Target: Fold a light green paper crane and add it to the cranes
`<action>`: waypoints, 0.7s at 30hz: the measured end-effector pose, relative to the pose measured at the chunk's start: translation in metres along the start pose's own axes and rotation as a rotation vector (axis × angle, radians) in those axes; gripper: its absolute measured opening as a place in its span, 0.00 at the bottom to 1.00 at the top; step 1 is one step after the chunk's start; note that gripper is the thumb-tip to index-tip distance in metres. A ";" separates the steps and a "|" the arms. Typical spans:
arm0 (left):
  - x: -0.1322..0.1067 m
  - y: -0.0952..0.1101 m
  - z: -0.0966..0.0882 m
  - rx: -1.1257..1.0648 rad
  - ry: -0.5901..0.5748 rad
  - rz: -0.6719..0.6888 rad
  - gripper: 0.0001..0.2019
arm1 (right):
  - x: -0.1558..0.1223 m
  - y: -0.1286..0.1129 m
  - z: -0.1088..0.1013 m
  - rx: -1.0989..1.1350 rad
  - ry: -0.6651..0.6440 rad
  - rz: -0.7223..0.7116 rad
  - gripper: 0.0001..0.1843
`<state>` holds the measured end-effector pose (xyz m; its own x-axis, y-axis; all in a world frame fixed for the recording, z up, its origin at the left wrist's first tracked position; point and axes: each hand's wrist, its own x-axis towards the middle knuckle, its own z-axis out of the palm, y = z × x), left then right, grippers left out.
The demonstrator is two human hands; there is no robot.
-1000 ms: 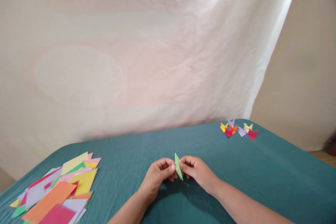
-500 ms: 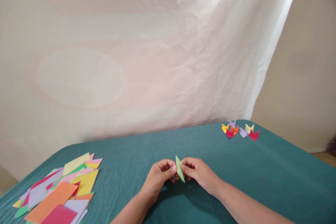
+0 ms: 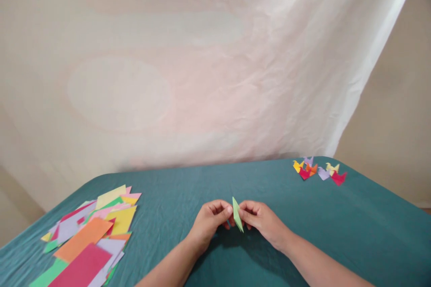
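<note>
Pale sheet behind green-covered table. Head view: right hand has fingers pinching folded light-green paper over table; left hand, fingers curled beside it, contact unclear. I'd pinch lightly, edges aligned.

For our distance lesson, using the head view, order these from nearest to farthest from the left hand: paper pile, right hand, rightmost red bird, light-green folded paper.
1. Light-green folded paper: just right of the left hand.
2. Right hand: across that paper.
3. Paper pile: left side of the table.
4. Rightmost red bird: far right.
</note>
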<state>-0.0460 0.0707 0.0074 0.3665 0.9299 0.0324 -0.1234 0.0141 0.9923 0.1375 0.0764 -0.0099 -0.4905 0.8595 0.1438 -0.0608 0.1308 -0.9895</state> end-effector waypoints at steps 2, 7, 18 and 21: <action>0.000 0.001 0.000 -0.001 0.019 0.023 0.14 | 0.000 0.000 0.000 -0.018 0.006 0.005 0.19; 0.000 0.002 0.000 0.007 0.032 0.037 0.14 | 0.000 0.002 0.000 -0.051 -0.007 0.016 0.20; 0.002 0.004 -0.003 0.038 0.035 0.025 0.11 | 0.001 0.004 0.000 -0.050 0.017 0.023 0.19; 0.002 0.002 -0.005 0.066 0.028 0.027 0.11 | 0.001 0.005 0.002 -0.050 0.057 0.021 0.19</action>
<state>-0.0499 0.0748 0.0087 0.3379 0.9395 0.0563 -0.0716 -0.0340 0.9969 0.1353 0.0773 -0.0147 -0.4409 0.8889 0.1246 -0.0068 0.1355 -0.9908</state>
